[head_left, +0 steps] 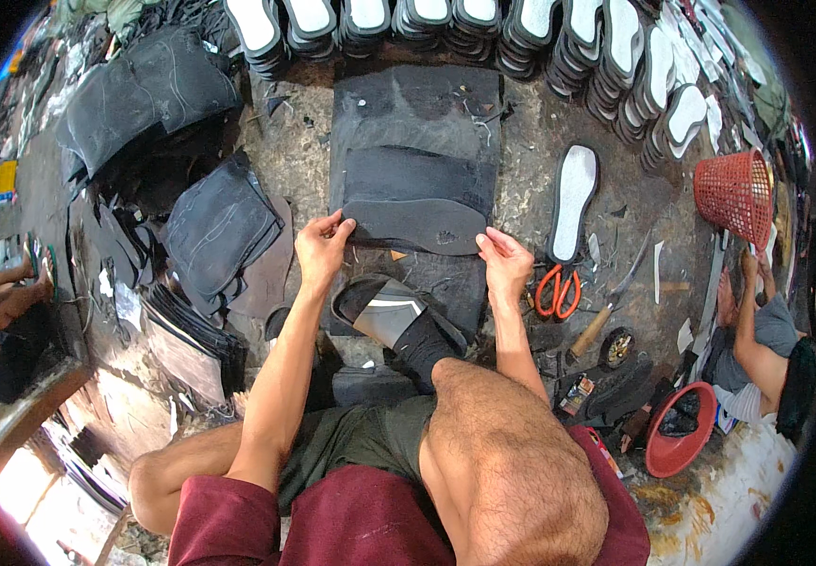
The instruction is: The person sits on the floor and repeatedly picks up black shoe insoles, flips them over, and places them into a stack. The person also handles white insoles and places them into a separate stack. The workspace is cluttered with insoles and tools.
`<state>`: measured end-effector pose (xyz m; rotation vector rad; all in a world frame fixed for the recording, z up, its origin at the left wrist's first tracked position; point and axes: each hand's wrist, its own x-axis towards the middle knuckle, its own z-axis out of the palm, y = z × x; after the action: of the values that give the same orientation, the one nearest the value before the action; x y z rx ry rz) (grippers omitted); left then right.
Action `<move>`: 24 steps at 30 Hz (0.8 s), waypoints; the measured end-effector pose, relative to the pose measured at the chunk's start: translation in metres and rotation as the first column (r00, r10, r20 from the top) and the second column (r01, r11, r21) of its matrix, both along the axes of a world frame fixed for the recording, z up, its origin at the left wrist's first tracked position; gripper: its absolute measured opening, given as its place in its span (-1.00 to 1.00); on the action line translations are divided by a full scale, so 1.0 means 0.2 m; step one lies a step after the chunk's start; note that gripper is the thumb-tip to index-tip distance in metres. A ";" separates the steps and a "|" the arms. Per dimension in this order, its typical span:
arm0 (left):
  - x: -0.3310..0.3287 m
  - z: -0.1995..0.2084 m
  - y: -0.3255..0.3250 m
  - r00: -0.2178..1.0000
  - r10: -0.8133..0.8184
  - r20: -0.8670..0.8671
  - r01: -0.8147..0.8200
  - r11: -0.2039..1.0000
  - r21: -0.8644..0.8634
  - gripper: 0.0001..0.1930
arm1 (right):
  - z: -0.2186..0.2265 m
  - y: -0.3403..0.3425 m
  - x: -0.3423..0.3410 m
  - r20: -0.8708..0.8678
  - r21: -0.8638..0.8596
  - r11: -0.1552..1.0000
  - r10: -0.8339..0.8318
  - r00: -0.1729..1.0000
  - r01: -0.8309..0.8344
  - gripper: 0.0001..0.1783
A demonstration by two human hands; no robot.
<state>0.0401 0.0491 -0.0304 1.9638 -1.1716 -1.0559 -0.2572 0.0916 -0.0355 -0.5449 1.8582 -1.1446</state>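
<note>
A long black sole-shaped piece (408, 224) lies crosswise in front of me, over a cut black sheet (408, 173). My left hand (321, 250) pinches its left end between thumb and fingertips. At the other end, my right hand (506, 264) grips the edge the same way. Beneath both pieces is a dark flat mat (412, 94). My foot, in a dark sock and grey sandal (391, 319), rests on the mat's near part. Right of the mat lies a white-topped black sole (573, 203), with orange-handled scissors (557, 294) just below it.
Stacks of white-topped soles (532, 24) curve along the far side. Black sheets (224, 231) pile up at left. A wooden-handled knife (590, 332), a red basket (731, 196) and a red basin (681, 453) are at right. Other people sit at both sides.
</note>
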 end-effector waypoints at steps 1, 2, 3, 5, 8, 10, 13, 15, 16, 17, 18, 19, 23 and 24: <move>0.01 -0.01 0.00 1.000 0.008 -0.007 -0.008 1.000 0.006 -0.57 | 0.00 -0.01 0.00 -0.017 0.008 1.000 0.011 1.000 -0.011 -0.64; 0.03 -0.03 -0.01 0.999 0.018 -0.033 -0.017 0.999 0.027 -0.57 | -0.01 -0.02 0.00 -0.090 0.021 0.998 0.053 0.995 -0.051 -0.64; 0.05 -0.04 -0.02 0.998 0.027 -0.059 -0.025 0.999 0.048 -0.57 | -0.01 -0.04 -0.01 -0.163 0.036 0.995 0.095 0.982 -0.090 -0.64; 0.05 -0.01 -0.03 0.993 0.053 -0.103 -0.041 0.992 0.121 -0.58 | 0.02 -0.05 0.00 -0.389 0.071 0.981 0.192 0.901 -0.179 -0.65; 0.05 0.01 -0.03 0.984 0.082 -0.157 -0.055 0.984 0.172 -0.61 | 0.08 -0.07 0.02 -0.595 0.121 0.960 0.274 0.755 -0.253 -0.65; 0.04 -0.01 -0.04 0.979 0.066 -0.195 -0.045 0.993 0.110 -0.61 | 0.09 -0.09 0.04 -0.447 0.151 0.965 0.258 0.857 -0.212 -0.62; 0.03 0.00 -0.08 0.995 -0.010 -0.097 0.028 0.984 0.177 -0.63 | 0.14 -0.14 0.06 -0.054 0.198 0.980 0.042 0.998 -0.030 -0.52; 0.02 0.00 -0.10 0.997 -0.013 -0.079 0.030 0.977 0.210 -0.63 | 0.13 -0.12 -0.01 0.037 0.195 0.980 0.034 0.999 -0.040 -0.43; 0.03 -0.02 -0.10 0.998 -0.013 -0.066 0.028 0.974 0.226 -0.63 | 0.15 -0.14 -0.03 0.092 0.218 0.974 0.049 0.994 -0.069 -0.43; 0.05 -0.04 -0.09 0.995 0.011 -0.103 0.012 0.975 0.222 -0.62 | 0.21 -0.17 -0.02 0.150 0.240 0.966 0.066 0.987 -0.101 -0.43; 0.07 -0.06 -0.06 0.989 0.036 -0.140 -0.004 0.976 0.217 -0.60 | 0.27 -0.18 -0.01 0.180 0.170 0.975 0.114 0.977 -0.145 -0.44; 0.09 -0.06 -0.06 0.982 0.057 -0.181 -0.018 0.978 0.207 -0.59 | 0.36 -0.19 0.03 0.201 0.094 0.978 0.163 0.966 -0.185 -0.45; 0.06 0.12 -0.05 0.181 0.546 -0.818 -0.141 0.838 0.528 -0.52 | 0.89 -0.13 0.26 -0.165 -0.325 0.659 0.667 0.726 -0.679 -0.73; 0.03 0.19 -0.05 -0.007 0.533 -0.846 -0.122 0.839 0.530 -0.51 | 0.98 -0.17 0.31 -0.402 -0.448 0.347 0.745 0.532 -0.824 -0.74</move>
<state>0.0469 0.0398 0.0074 0.9629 0.3370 -1.8616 -0.1957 0.0583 0.1596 -1.7228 0.9593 -0.9527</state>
